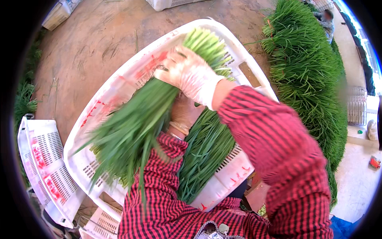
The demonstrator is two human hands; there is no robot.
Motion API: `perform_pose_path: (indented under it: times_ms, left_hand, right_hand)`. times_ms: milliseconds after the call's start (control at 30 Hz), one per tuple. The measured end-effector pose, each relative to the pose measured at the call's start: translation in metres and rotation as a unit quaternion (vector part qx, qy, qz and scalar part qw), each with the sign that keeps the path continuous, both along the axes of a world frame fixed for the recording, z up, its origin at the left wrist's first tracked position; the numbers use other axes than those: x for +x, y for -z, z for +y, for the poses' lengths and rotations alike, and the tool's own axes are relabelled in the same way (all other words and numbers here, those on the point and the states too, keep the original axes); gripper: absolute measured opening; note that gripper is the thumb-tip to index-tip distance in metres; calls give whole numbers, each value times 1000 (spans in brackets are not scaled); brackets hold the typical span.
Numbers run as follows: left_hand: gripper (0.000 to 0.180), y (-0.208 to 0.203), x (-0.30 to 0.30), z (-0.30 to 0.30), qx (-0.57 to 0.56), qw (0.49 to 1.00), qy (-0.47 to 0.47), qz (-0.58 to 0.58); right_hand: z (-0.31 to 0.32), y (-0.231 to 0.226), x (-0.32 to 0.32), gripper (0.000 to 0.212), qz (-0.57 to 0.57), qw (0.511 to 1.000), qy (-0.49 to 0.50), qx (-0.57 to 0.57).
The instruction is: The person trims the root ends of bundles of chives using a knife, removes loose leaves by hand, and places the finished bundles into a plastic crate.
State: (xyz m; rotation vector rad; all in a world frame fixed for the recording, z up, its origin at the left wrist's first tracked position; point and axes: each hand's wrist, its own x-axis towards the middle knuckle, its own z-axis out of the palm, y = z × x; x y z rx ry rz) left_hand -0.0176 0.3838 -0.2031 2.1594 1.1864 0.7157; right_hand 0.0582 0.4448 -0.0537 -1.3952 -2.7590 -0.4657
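Note:
A thick bunch of garlic chives hangs over a large white plastic crate, its pale cut stalk ends up and its leaves trailing to the lower left. Closed round the stalk part is my right hand, in a thin whitish glove blurred by motion. My left hand, also gloved, is below it beside the bunch; its fingers are hidden behind the right hand and the leaves. More garlic chives lie inside the crate under and right of my left forearm.
A long, high heap of green chives runs along the right side, with a person at its far end. White crates stand at the left, and another crate is at the top edge. Brown floor surrounds the large crate.

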Motion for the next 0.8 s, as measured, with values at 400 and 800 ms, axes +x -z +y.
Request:
perform_pose_path:
  times_ms: [400, 800]
  left_hand:
    - [50, -21, 5, -19, -248, 956, -80, -132]
    - [39, -81, -96, 4, 157, 984, -49, 68]
  right_hand:
    - [15, 78, 4, 47, -62, 923, 311, -219]
    - [-100, 80, -12, 60, 302, 906, 280, -99]
